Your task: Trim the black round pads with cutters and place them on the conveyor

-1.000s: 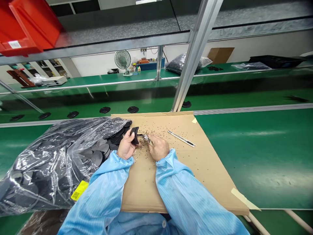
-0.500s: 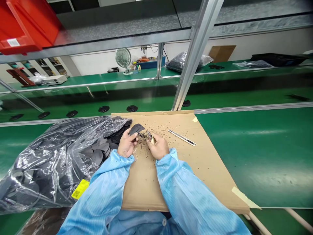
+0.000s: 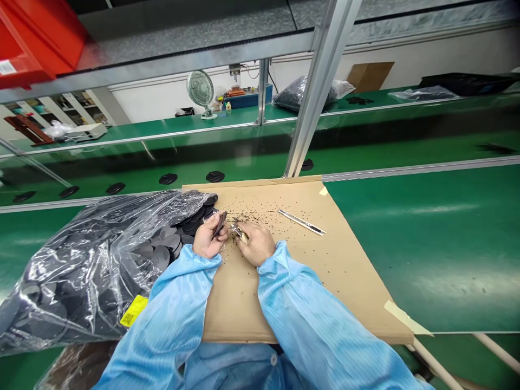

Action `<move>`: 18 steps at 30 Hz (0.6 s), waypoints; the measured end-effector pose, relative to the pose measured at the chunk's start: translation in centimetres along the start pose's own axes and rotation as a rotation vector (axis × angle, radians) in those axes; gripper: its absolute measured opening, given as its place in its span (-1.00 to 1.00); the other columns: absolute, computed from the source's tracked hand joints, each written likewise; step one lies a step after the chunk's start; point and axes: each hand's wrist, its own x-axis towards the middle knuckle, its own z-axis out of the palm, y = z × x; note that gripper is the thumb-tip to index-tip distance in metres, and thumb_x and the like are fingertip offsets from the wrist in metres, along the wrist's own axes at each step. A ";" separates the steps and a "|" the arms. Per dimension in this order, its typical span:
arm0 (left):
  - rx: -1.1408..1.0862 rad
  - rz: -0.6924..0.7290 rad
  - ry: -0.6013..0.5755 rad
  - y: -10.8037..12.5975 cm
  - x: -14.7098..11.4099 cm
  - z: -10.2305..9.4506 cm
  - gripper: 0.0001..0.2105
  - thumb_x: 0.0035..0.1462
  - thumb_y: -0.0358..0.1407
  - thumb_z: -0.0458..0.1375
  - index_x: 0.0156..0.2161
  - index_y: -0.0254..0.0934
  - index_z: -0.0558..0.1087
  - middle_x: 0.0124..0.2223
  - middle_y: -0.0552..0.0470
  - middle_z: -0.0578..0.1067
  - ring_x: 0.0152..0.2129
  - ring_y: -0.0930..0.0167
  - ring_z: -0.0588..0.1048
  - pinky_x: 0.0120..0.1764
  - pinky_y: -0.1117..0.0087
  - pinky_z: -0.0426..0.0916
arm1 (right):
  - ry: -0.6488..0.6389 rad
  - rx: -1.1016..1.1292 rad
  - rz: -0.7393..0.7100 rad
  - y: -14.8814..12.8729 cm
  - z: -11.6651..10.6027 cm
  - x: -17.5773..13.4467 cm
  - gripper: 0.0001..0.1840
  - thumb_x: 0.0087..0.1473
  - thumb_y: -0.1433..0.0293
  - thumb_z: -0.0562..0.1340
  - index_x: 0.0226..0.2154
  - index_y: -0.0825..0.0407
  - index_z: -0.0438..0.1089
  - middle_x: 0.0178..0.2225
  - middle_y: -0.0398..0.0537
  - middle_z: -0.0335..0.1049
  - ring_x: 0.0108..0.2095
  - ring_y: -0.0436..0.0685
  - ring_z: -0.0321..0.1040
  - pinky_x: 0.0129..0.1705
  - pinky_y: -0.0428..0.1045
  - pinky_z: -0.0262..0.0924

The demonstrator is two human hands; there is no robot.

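My left hand (image 3: 206, 239) is closed on a black plastic disc (image 3: 220, 223), tilted nearly edge-on; I cannot tell if it is one or several stacked. A small pair of cutting pliers (image 3: 239, 233) with pale handles sits in my closed right hand (image 3: 257, 245), its jaws pointing left, just apart from the disc. Under both hands lies a cardboard sheet (image 3: 239, 309) strewn with tiny black scraps (image 3: 254, 212). A slim utility knife (image 3: 301, 222) rests on the cardboard to the right. Close by on the left, more black discs (image 3: 161, 258) spill from a clear plastic bag (image 3: 81, 271).
Several black parts (image 3: 168, 179) lie spaced along the green belt (image 3: 252, 154) behind the cardboard. A metal post (image 3: 311, 103) rises at the cardboard's far edge. A red bin (image 3: 36, 43) is at upper left, a fan (image 3: 200, 89) on the far bench.
The disc in my left hand has turned from showing its flat face to nearly edge-on. My right hand with the pliers has shifted slightly left. The view has tilted a little.
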 end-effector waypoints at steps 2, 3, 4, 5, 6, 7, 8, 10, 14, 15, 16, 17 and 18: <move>0.034 -0.011 -0.010 0.0 -0.1 0.0 -0.89 0.10 -0.45 0.13 -0.23 -0.33 0.39 -0.51 0.11 0.28 -0.73 0.60 0.18 -0.72 0.61 0.01 | -0.054 -0.025 -0.008 -0.4 -0.2 -0.1 -0.63 0.01 0.44 0.16 -0.09 -0.06 0.41 -0.19 -0.06 0.47 -0.16 0.14 0.37 -0.12 -0.05 0.18; 0.052 -0.016 -0.009 0.0 -0.1 0.0 -0.89 0.10 -0.45 0.13 -0.23 -0.33 0.39 -0.52 0.11 0.28 -0.74 0.60 0.17 -0.73 0.61 0.01 | -0.070 -0.033 -0.014 -0.5 -0.3 -0.1 -0.64 0.02 0.44 0.15 -0.09 -0.07 0.41 -0.19 -0.07 0.47 -0.16 0.14 0.37 -0.13 -0.05 0.17; 0.067 -0.019 -0.005 0.0 -0.1 0.0 -0.89 0.10 -0.44 0.13 -0.22 -0.33 0.39 -0.52 0.12 0.28 -0.75 0.60 0.17 -0.73 0.60 0.00 | -0.082 -0.038 -0.024 -0.6 -0.4 -0.2 -0.64 0.02 0.44 0.14 -0.10 -0.08 0.40 -0.19 -0.07 0.47 -0.16 0.13 0.37 -0.13 -0.06 0.17; 0.081 -0.023 -0.001 0.0 -0.1 0.1 -0.89 0.10 -0.43 0.13 -0.22 -0.33 0.39 -0.53 0.12 0.28 -0.75 0.60 0.17 -0.73 0.60 0.00 | -0.091 -0.043 -0.033 -0.6 -0.4 -0.2 -0.65 0.03 0.44 0.13 -0.10 -0.08 0.40 -0.19 -0.08 0.47 -0.16 0.13 0.37 -0.14 -0.07 0.16; 0.092 -0.027 0.002 0.0 -0.2 0.1 -0.88 0.09 -0.43 0.14 -0.21 -0.33 0.39 -0.53 0.12 0.29 -0.76 0.60 0.17 -0.73 0.60 0.00 | -0.099 -0.050 -0.041 -0.7 -0.4 -0.2 -0.65 0.04 0.44 0.12 -0.09 -0.09 0.40 -0.19 -0.08 0.47 -0.16 0.12 0.37 -0.16 -0.07 0.16; 0.101 -0.031 0.003 -0.1 -0.2 0.1 -0.87 0.08 -0.42 0.15 -0.21 -0.33 0.39 -0.53 0.12 0.29 -0.76 0.60 0.17 -0.72 0.60 0.00 | -0.104 -0.058 -0.044 -0.7 -0.4 -0.2 -0.64 0.04 0.44 0.12 -0.08 -0.09 0.39 -0.19 -0.09 0.47 -0.17 0.12 0.37 -0.17 -0.07 0.16; 0.109 -0.034 0.004 -0.1 -0.2 0.1 -0.85 0.07 -0.41 0.16 -0.21 -0.33 0.39 -0.53 0.12 0.29 -0.76 0.60 0.18 -0.72 0.60 0.00 | -0.111 -0.067 -0.044 -0.7 -0.4 -0.2 -0.63 0.04 0.43 0.12 -0.07 -0.09 0.39 -0.19 -0.09 0.47 -0.17 0.12 0.37 -0.19 -0.07 0.16; 0.122 -0.039 0.006 -0.1 -0.1 0.1 -0.83 0.06 -0.40 0.18 -0.20 -0.32 0.39 -0.54 0.13 0.29 -0.76 0.60 0.17 -0.72 0.61 0.00 | -0.126 -0.083 -0.042 -0.7 -0.4 -0.2 -0.62 0.04 0.42 0.12 -0.05 -0.09 0.38 -0.19 -0.08 0.46 -0.18 0.12 0.37 -0.21 -0.07 0.15; 0.146 -0.030 0.007 -0.2 -0.1 0.1 -0.81 0.02 -0.39 0.21 -0.20 -0.31 0.39 -0.55 0.14 0.30 -0.77 0.60 0.16 -0.73 0.61 0.00 | -0.140 -0.100 -0.040 -0.7 -0.4 -0.2 -0.62 0.04 0.41 0.11 -0.06 -0.09 0.38 -0.18 -0.08 0.46 -0.19 0.13 0.38 -0.21 -0.06 0.15; 0.150 -0.026 0.006 -0.2 -0.1 0.1 -0.80 0.01 -0.38 0.22 -0.20 -0.32 0.39 -0.55 0.14 0.31 -0.77 0.60 0.16 -0.73 0.60 0.00 | -0.142 -0.103 -0.038 -0.7 -0.4 -0.2 -0.62 0.04 0.41 0.11 -0.06 -0.09 0.38 -0.18 -0.08 0.46 -0.19 0.13 0.38 -0.21 -0.06 0.15; 0.154 -0.022 0.006 -0.3 -0.1 0.1 -0.79 0.00 -0.38 0.22 -0.20 -0.32 0.39 -0.55 0.14 0.31 -0.78 0.60 0.16 -0.73 0.60 0.00 | -0.144 -0.107 -0.037 -0.7 -0.4 -0.2 -0.62 0.03 0.41 0.11 -0.07 -0.09 0.39 -0.18 -0.08 0.46 -0.20 0.13 0.38 -0.21 -0.06 0.15; 0.158 -0.018 0.008 -0.3 -0.1 0.1 -0.78 0.00 -0.38 0.23 -0.20 -0.32 0.39 -0.55 0.14 0.31 -0.78 0.60 0.16 -0.73 0.60 0.01 | -0.147 -0.114 -0.037 -0.7 -0.4 -0.2 -0.62 0.03 0.42 0.11 -0.08 -0.08 0.39 -0.18 -0.07 0.46 -0.20 0.13 0.38 -0.22 -0.06 0.15; 0.161 -0.015 0.012 -0.3 -0.1 0.1 -0.78 -0.01 -0.37 0.24 -0.21 -0.32 0.40 -0.55 0.14 0.31 -0.79 0.61 0.16 -0.73 0.59 0.01 | -0.149 -0.123 -0.036 -0.7 -0.3 -0.2 -0.63 0.02 0.43 0.11 -0.09 -0.08 0.40 -0.20 -0.06 0.47 -0.21 0.14 0.38 -0.24 -0.05 0.15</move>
